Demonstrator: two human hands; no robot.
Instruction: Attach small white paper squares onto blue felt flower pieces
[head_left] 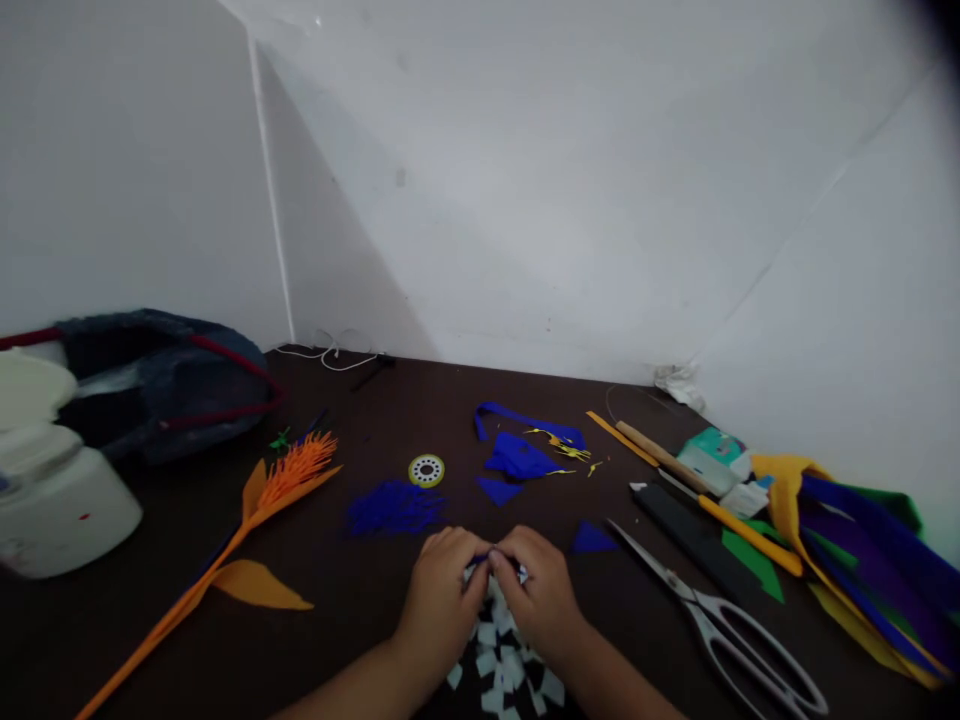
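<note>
While both hands point(442, 600) point(541, 595) pinch, thin blue scrap point(489, 558) shows.

Table top point(352, 570): dark, matt, wood-look. Scissors point(720, 620) right of the right hand point(540, 595): blades smooth bright metal, loops pale glossy plastic. Orange flower point(285, 480) left of the left hand point(439, 600): matt paper. Blue scraps point(517, 458) beyond both hands: matt, soft-looking (paper or felt, cannot tell). Blue sliver point(484, 557) pinched between both hands' fingertips: same matt stuff. White tub point(60, 500) far left: smooth plastic, slight sheen.
</note>
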